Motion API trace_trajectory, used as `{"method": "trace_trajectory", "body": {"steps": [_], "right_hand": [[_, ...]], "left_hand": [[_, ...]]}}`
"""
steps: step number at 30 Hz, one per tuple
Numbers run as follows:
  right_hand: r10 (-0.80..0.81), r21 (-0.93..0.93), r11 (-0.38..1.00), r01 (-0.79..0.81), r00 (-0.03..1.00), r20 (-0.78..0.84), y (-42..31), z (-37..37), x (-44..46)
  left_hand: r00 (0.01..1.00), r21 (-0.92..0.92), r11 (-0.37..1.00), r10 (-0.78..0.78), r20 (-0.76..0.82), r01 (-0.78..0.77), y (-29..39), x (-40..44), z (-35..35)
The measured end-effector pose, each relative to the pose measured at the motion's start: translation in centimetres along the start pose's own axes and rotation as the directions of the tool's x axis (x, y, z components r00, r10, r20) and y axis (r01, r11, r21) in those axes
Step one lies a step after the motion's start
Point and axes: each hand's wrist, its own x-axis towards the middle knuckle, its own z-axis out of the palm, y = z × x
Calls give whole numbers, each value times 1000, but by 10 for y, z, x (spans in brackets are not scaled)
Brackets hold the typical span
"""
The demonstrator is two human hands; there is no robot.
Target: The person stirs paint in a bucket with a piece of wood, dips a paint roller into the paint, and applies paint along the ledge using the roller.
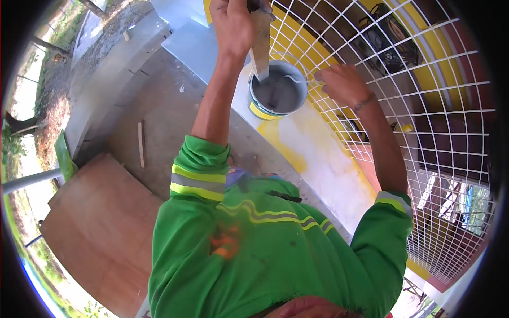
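Observation:
My left hand (233, 32) is at the top, closed around a flat wooden stick (260, 47). The stick slants down, its lower end in the dark grey liquid of a round bucket (262, 108) with a yellow band. Right of the bucket, my right hand (342, 85) has its fingers pinched on a thin white piece at the rim, which looks like the bucket's handle (297, 79). The bucket stands on a white ledge (328, 164) with yellow stains.
White wire mesh (382, 79) rises close by my right arm, with coiled dark cables (389, 40) behind it. A brown board (103, 228) lies at the lower left. A thin wood strip (141, 144) rests on the concrete floor (169, 106).

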Motion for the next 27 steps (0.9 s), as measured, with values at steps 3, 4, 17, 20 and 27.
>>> {"method": "trace_trajectory", "body": {"steps": [3, 4, 17, 20, 27], "right_hand": [[-5, -79, 997, -3, 995, -95, -3, -35, -6], [-39, -123, 992, 28, 995, -92, -4, -43, -2], [-120, -139, 977, 161, 957, 263, -16, -60, 70], [-70, -191, 973, 130, 953, 295, -22, -57, 73], [-110, -72, 988, 134, 957, 267, -22, -46, 71]], "left_hand": [[997, -5, 997, -79, -2, 79, 5, -4, 6], [996, 10, 996, -87, 15, 86, 5, -3, 6], [995, 42, 994, -97, 3, 97, 11, -8, 2], [994, 6, 994, -111, 6, 111, 2, -3, -2], [993, -24, 993, -114, 18, 114, 1, -9, 6]]}}
